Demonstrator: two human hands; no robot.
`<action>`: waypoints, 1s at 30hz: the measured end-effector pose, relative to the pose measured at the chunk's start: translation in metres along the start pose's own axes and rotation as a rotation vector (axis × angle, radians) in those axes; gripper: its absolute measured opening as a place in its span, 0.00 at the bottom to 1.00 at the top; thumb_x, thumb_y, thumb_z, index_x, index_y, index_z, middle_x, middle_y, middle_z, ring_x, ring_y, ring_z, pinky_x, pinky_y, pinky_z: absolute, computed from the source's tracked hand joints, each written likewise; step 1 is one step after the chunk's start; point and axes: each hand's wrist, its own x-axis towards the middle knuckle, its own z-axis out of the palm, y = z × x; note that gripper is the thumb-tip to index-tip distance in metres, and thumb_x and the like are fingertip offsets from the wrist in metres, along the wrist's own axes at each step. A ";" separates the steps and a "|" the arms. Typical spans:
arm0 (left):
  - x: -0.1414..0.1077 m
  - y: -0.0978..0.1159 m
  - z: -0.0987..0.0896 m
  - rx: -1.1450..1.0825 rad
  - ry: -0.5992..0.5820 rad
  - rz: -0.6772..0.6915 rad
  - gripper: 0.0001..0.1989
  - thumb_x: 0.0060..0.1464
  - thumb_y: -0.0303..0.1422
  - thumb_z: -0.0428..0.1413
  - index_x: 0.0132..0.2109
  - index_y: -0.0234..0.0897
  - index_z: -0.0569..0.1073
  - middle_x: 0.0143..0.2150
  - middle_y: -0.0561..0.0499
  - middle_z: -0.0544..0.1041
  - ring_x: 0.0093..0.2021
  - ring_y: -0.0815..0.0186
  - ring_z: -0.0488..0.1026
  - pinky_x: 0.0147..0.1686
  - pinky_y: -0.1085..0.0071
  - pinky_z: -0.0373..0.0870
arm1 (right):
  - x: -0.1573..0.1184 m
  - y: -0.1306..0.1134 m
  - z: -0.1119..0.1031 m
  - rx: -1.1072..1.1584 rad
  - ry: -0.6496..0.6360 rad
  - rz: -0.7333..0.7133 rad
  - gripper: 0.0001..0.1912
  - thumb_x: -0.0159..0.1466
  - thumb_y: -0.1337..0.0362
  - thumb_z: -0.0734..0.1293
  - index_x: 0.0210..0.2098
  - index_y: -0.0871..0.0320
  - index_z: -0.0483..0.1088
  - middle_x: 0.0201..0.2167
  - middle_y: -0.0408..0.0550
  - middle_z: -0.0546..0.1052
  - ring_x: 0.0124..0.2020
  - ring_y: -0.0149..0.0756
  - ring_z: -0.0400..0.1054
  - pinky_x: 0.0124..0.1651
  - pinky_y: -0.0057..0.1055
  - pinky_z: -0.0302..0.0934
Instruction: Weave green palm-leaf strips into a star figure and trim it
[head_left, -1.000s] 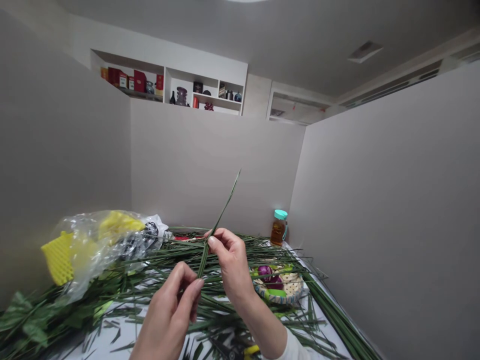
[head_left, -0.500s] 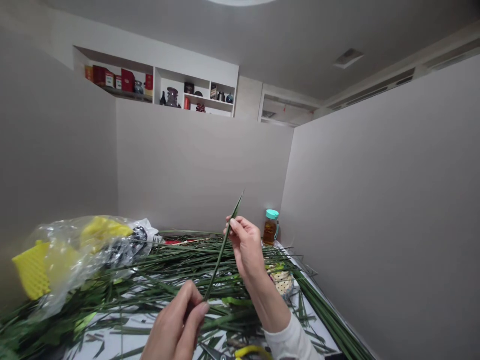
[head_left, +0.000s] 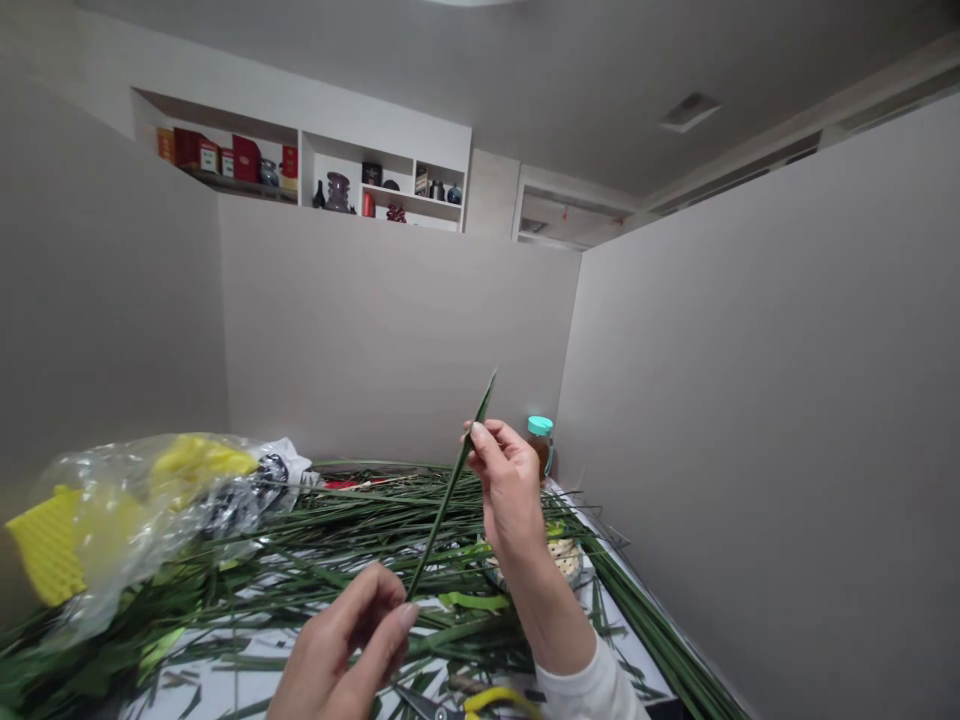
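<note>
A long green leaf strip (head_left: 444,508) runs diagonally between my two hands, its pointed tip standing above the upper one. My left hand (head_left: 346,640), low in the view, pinches the lower end of the strip between thumb and forefinger. Higher and to the right, my right hand (head_left: 510,485) is closed on the same strip near its tip, thumb facing me. Beneath both hands lie many loose green leaves (head_left: 375,525) and cut pieces on a white surface (head_left: 251,690).
Yellow-handled scissors (head_left: 499,697) lie at the bottom edge. A clear plastic bag (head_left: 139,530) with yellow items is at left. A turquoise-lidded bottle (head_left: 540,428) stands behind my right hand, near a patterned round item (head_left: 566,560). Grey partitions (head_left: 397,330) surround the table.
My right hand has moved slightly right and up with the strip's upper end, now covering part of the bottle. My left hand has shifted slightly left. The camera view has shifted a little.
</note>
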 end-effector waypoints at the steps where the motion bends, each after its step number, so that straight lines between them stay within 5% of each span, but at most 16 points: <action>1: 0.000 0.001 -0.001 -0.004 0.022 0.001 0.20 0.60 0.54 0.54 0.31 0.45 0.69 0.25 0.58 0.66 0.26 0.62 0.64 0.28 0.68 0.63 | -0.005 -0.002 0.004 -0.006 -0.013 -0.003 0.08 0.70 0.62 0.70 0.36 0.61 0.72 0.32 0.41 0.75 0.31 0.33 0.71 0.37 0.33 0.69; 9: 0.002 0.025 -0.017 0.030 0.183 0.075 0.19 0.57 0.52 0.57 0.26 0.45 0.73 0.22 0.57 0.67 0.26 0.64 0.65 0.28 0.71 0.65 | -0.022 -0.021 0.019 0.020 -0.101 0.025 0.12 0.65 0.59 0.71 0.31 0.57 0.66 0.24 0.35 0.68 0.23 0.28 0.64 0.31 0.27 0.61; 20: 0.055 0.088 0.014 -0.088 0.117 0.234 0.17 0.52 0.46 0.63 0.24 0.42 0.72 0.20 0.59 0.67 0.23 0.68 0.61 0.25 0.73 0.60 | -0.019 -0.054 0.006 -0.095 -0.130 -0.030 0.11 0.61 0.60 0.69 0.27 0.56 0.65 0.22 0.36 0.65 0.24 0.29 0.58 0.29 0.28 0.56; 30: 0.075 0.081 0.026 -0.339 -0.065 0.115 0.16 0.55 0.47 0.62 0.26 0.41 0.75 0.22 0.56 0.73 0.22 0.68 0.66 0.21 0.74 0.66 | -0.006 -0.058 -0.012 -0.127 -0.162 0.011 0.13 0.62 0.59 0.67 0.24 0.57 0.66 0.19 0.38 0.68 0.22 0.29 0.61 0.29 0.28 0.58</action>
